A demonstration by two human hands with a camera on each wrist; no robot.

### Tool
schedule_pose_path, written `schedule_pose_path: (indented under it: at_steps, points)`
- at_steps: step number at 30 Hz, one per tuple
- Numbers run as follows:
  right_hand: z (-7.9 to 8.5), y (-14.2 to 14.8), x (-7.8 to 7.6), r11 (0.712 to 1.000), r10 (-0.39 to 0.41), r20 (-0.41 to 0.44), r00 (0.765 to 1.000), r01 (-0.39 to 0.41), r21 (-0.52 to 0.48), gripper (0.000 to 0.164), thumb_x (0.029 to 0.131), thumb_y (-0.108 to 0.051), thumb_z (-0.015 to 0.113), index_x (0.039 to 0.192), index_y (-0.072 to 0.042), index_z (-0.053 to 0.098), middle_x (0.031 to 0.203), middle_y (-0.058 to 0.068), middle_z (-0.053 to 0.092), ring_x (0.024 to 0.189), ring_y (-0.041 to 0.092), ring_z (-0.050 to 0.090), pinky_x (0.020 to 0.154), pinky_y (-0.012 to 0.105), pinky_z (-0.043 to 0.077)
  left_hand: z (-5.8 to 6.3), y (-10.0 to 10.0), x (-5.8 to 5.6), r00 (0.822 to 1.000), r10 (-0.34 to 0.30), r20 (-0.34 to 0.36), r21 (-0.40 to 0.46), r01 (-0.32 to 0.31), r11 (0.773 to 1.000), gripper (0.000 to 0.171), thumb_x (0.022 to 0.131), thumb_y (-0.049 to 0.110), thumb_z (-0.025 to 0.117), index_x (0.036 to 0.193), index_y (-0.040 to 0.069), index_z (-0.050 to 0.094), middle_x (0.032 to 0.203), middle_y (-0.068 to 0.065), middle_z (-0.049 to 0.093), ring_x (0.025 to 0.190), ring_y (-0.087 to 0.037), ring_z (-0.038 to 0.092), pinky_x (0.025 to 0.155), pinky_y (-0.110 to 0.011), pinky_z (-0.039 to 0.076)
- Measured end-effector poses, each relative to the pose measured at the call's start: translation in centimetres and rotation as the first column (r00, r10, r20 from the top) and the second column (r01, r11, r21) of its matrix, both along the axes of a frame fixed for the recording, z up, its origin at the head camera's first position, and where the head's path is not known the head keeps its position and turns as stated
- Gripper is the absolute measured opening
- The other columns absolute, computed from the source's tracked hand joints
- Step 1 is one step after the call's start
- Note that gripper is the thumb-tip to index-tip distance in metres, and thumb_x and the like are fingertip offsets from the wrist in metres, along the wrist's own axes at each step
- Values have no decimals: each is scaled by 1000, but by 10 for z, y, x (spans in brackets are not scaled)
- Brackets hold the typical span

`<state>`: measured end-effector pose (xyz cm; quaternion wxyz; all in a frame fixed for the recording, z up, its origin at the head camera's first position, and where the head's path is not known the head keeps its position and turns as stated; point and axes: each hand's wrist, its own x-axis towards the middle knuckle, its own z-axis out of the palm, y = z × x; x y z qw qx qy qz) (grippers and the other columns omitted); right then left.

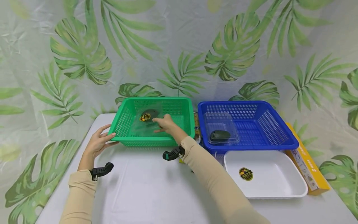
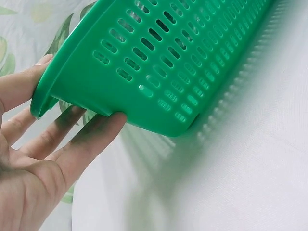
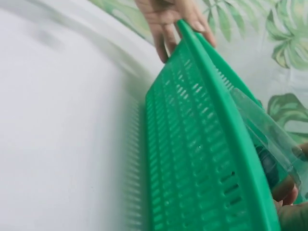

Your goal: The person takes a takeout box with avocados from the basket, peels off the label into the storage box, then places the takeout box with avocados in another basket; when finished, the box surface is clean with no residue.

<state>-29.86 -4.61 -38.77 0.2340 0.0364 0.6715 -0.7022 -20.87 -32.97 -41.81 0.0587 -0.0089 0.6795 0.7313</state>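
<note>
My left hand (image 1: pixel 97 143) grips the front-left corner of a green plastic basket (image 1: pixel 151 139), thumb over the rim and fingers underneath, as the left wrist view shows. My right hand (image 1: pixel 168 124) reaches over the front wall into that basket. Between its thumb and fingers it pinches the edge of a clear plastic container (image 3: pixel 267 122). A dark oval thing (image 1: pixel 154 114) and a round black-and-yellow sticker (image 1: pixel 145 117) show at the container. The basket wall hides part of the container and of the right fingers in the right wrist view.
A blue basket (image 1: pixel 251 147) to the right holds another clear container (image 1: pixel 219 119) with a dark green oval thing (image 1: pixel 220 136). In front stands a white tub (image 1: pixel 268 174) with a sticker. A yellow box (image 1: pixel 310 168) lies at far right. Packages (image 1: pixel 197 127) sit partly hidden between the baskets.
</note>
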Motion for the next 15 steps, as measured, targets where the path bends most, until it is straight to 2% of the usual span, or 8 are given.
schedule_pose_path:
  at_steps: [6,12,15]
  points:
    - [15,22,-1,998,-22,25,999,24,-61,78,92,-14,61,151,-4,10,52,-1,24,43,13,23,74,37,57,1,0,1,1000,-9,0,-3,9,1000,75,94,4,54,152,8,7,147,-33,7,95,-10,60,92,-43,49]
    - [27,42,6,991,-44,0,999,44,-128,76,92,-11,61,151,-8,13,54,1,22,44,13,22,76,39,57,3,1,1,1000,-9,-2,3,9,1000,75,94,4,55,152,8,7,146,-33,9,92,-8,61,92,-43,48]
    - [31,50,13,987,-49,-13,999,47,-155,74,92,-9,61,151,-11,17,69,2,36,45,12,23,78,40,56,3,1,2,1000,-7,-3,3,7,1000,75,94,3,55,152,7,7,145,-33,10,93,-9,61,92,-43,49]
